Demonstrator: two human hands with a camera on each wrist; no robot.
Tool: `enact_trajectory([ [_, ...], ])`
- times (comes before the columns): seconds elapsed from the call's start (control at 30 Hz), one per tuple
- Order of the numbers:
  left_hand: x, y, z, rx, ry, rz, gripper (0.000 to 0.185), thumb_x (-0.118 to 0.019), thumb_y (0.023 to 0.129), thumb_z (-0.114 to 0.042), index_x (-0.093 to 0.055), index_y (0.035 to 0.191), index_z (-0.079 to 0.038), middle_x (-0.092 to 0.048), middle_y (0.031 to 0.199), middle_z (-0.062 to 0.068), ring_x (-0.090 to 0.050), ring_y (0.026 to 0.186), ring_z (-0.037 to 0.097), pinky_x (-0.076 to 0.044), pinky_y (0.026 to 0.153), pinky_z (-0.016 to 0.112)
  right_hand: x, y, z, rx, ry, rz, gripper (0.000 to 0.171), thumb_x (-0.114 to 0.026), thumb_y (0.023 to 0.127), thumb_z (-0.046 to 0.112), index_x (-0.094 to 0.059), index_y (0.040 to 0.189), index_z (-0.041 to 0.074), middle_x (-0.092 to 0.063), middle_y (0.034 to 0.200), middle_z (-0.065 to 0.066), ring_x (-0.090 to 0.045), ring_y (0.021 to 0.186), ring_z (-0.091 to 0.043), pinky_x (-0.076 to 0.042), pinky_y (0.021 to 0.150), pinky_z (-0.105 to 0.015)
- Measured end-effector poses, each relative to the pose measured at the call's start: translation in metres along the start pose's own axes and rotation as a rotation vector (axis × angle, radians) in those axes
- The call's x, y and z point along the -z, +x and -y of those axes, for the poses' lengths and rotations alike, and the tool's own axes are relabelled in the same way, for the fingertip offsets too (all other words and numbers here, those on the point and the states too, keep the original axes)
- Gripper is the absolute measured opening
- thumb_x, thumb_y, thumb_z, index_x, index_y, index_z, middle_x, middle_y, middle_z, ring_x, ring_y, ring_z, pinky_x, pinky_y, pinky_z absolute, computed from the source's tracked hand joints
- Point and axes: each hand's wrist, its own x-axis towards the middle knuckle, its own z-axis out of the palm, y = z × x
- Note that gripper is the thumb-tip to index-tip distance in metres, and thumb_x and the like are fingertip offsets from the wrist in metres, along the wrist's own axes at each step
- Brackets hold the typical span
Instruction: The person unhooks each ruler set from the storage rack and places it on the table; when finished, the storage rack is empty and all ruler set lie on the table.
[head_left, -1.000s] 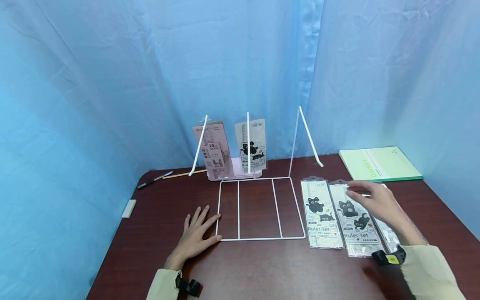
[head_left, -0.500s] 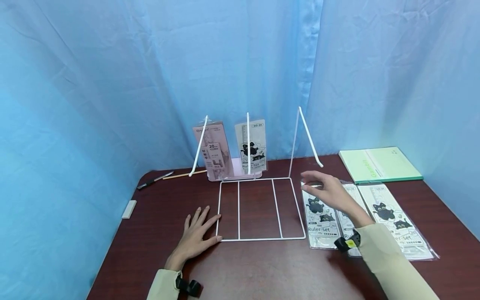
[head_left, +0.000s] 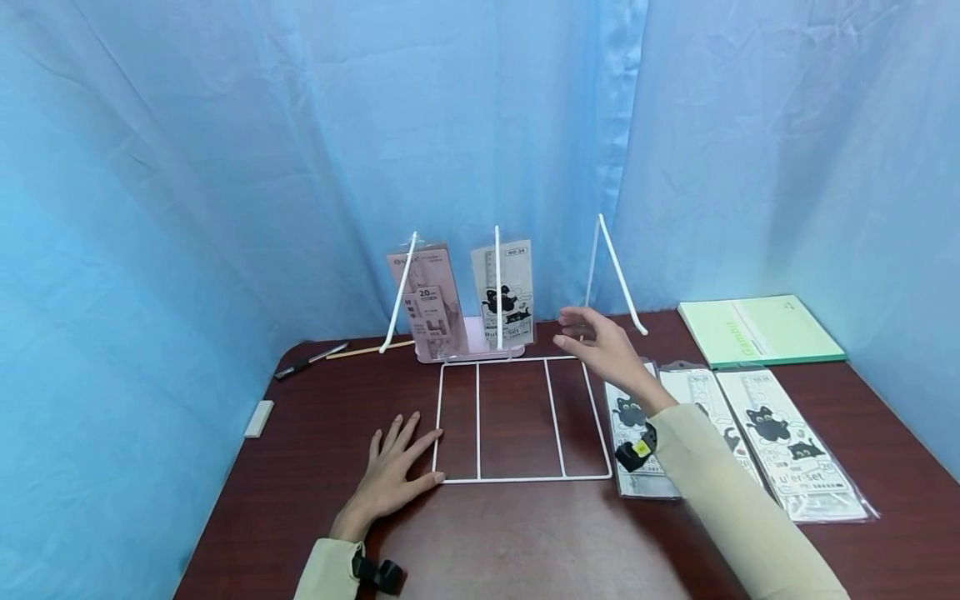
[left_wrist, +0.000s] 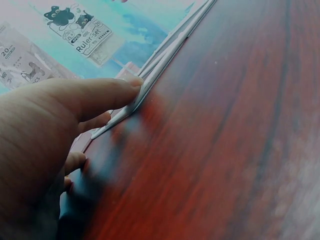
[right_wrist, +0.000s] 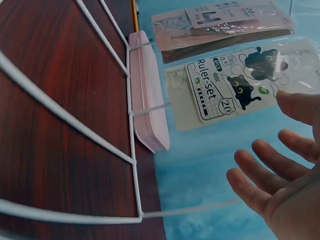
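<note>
A white wire rack (head_left: 525, 479) stands on the dark table with three hooks. A pink packaged ruler set (head_left: 435, 321) hangs on its left hook, and a white cat-print ruler set (head_left: 517, 287) on the middle one. My left hand (head_left: 390, 475) lies spread at the rack's left front corner; in the left wrist view the thumb (left_wrist: 120, 90) touches the wire. My right hand (head_left: 603, 354), fingers loosely bent and holding nothing, hovers below the bare right hook (head_left: 619, 271). Three cat-print ruler sets (head_left: 787, 442) lie side by side to the right, partly hidden by my right arm.
Behind the rack's base sits a pale pink case (head_left: 475, 337). A green notebook (head_left: 761, 329) lies at the back right. Toward the left edge are a black pen (head_left: 306, 364), a thin yellowish stick (head_left: 367, 350) and a white eraser (head_left: 258, 418). Blue curtains surround the table.
My right hand has moved left, from over the flat ruler sets to beside the rack's right hook, uncovering the rightmost sets. My left hand has stayed in place.
</note>
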Motion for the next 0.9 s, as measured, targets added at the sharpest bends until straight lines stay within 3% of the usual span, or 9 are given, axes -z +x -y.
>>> enact_trajectory([
  [0.23,0.0,0.0,0.0,0.004,0.006,-0.005,0.068,-0.068,0.088,-0.052,-0.051,0.148,-0.026,-0.026,0.166,0.018,-0.013,0.156,0.044,-0.006,0.117,0.074,-0.013,0.02,0.009,0.009,0.03,0.003,0.058,-0.068,0.096,0.019,-0.045,0.147,0.004,-0.053,0.145,-0.024,-0.06,0.128,-0.042,-0.051,0.104,-0.053],
  [0.63,0.001,0.0,0.0,-0.002,-0.004,-0.002,0.067,-0.068,0.089,-0.051,-0.05,0.149,-0.025,-0.025,0.166,0.018,-0.012,0.156,0.044,-0.005,0.118,0.073,-0.024,0.045,0.019,-0.001,0.096,-0.059,0.063,-0.071,0.094,0.022,-0.044,0.146,0.002,-0.055,0.143,-0.024,-0.054,0.133,-0.042,-0.043,0.113,-0.052],
  [0.9,0.0,0.0,0.0,0.002,-0.001,0.001,0.067,-0.068,0.089,-0.052,-0.05,0.149,-0.026,-0.025,0.166,0.017,-0.012,0.156,0.044,-0.005,0.118,0.073,-0.035,0.057,0.018,0.014,0.243,-0.082,0.063,-0.073,0.09,0.008,-0.044,0.144,-0.006,-0.057,0.138,-0.032,-0.056,0.129,-0.046,-0.045,0.112,-0.051],
])
